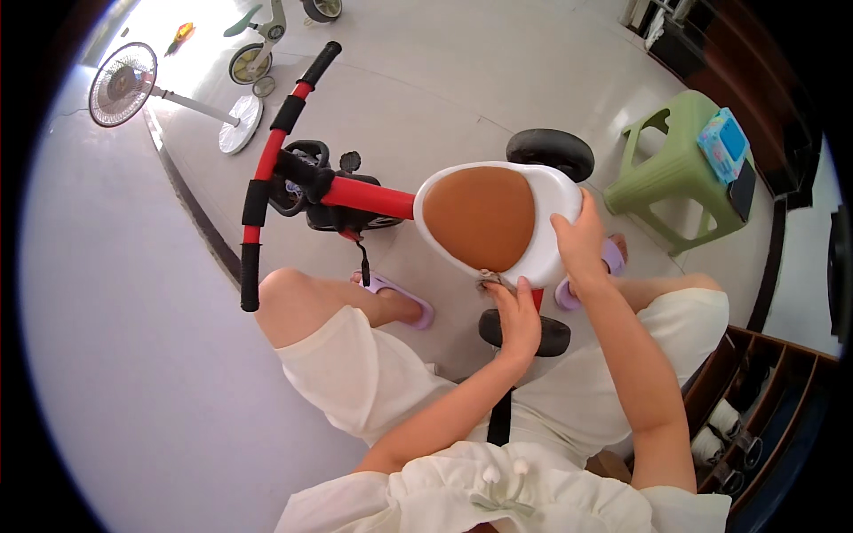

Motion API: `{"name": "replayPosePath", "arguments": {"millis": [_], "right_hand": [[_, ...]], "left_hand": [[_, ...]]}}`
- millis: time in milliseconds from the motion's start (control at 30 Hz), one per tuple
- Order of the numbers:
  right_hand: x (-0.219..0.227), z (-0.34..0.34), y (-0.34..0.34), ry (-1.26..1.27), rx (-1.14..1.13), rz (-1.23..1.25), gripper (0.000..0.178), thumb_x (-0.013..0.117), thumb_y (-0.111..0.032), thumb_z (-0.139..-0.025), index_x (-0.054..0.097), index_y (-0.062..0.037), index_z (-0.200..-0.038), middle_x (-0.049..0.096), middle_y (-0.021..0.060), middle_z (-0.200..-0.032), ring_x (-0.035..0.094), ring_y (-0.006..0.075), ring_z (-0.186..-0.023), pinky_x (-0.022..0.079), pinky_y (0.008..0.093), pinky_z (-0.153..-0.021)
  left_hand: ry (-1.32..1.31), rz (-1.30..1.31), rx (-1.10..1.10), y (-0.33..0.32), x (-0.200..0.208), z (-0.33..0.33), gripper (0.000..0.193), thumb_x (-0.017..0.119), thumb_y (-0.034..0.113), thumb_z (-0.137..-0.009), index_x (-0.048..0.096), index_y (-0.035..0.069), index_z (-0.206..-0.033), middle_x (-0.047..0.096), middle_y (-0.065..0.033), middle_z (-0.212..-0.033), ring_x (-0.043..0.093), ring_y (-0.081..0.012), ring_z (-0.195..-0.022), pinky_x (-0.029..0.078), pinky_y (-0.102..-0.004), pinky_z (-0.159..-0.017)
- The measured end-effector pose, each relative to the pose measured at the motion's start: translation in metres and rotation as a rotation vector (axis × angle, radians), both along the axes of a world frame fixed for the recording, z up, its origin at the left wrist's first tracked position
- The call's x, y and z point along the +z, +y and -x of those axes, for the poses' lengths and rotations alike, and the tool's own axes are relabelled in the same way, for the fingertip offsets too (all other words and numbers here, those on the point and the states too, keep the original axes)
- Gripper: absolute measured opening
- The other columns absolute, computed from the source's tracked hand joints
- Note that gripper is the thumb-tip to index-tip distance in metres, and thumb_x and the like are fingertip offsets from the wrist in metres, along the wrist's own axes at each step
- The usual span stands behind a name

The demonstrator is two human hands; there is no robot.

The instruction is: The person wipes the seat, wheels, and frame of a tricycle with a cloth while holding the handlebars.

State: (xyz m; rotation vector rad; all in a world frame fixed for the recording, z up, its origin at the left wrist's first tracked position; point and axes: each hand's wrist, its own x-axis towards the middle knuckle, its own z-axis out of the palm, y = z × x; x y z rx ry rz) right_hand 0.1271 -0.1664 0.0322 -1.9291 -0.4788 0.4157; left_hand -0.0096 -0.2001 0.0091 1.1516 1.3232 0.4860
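Tricycle (369, 197) on floor (426, 111). Left hand (520, 322) pinches apparent cloth (488, 282) at seat (480, 218) rim; right hand (580, 240) grips seat's white edge. Likely wiping step; next move calls for steady hold, cloth pressed along rim.

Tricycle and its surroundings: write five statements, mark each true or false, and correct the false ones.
1. The left hand and the right hand are both at the seat. True.
2. The left hand is on the handlebar. False: it is at the seat's near edge, a small greyish thing at its fingertips.
3. A stool stands to the right of the tricycle. True.
4. The stool is red. False: it is green.
5. A blue package lies on the stool. True.
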Motion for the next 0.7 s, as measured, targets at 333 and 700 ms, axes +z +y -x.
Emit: {"name": "replayPosePath", "arguments": {"millis": [333, 700], "right_hand": [[0.006, -0.006, 0.005, 0.017, 0.043, 0.005, 0.060, 0.058, -0.008, -0.076, 0.043, 0.0037, -0.133, 0.061, 0.0249, -0.117, 0.060, 0.0376, -0.109, 0.045, 0.0418, -0.096], [0.000, -0.007, 0.004, -0.008, 0.029, 0.002, 0.059, 0.060, -0.007, -0.075, 0.044, 0.0042, -0.131, 0.062, 0.0248, -0.114, 0.061, 0.0368, -0.106, 0.046, 0.0409, -0.094]], "left_hand": [[0.227, -0.414, -0.289, 0.012, -0.009, 0.047, 0.062, 0.050, 0.017, -0.097, 0.021, -0.012, -0.144, 0.017, -0.0344, -0.151, 0.021, -0.0446, -0.142, 0.017, -0.0438, -0.117], [0.174, -0.821, -0.462, 0.034, 0.008, 0.025, 0.036, 0.062, 0.005, -0.082, 0.057, -0.004, -0.117, 0.057, -0.0178, -0.114, 0.052, -0.0372, -0.112, 0.042, -0.0444, -0.097]]}}
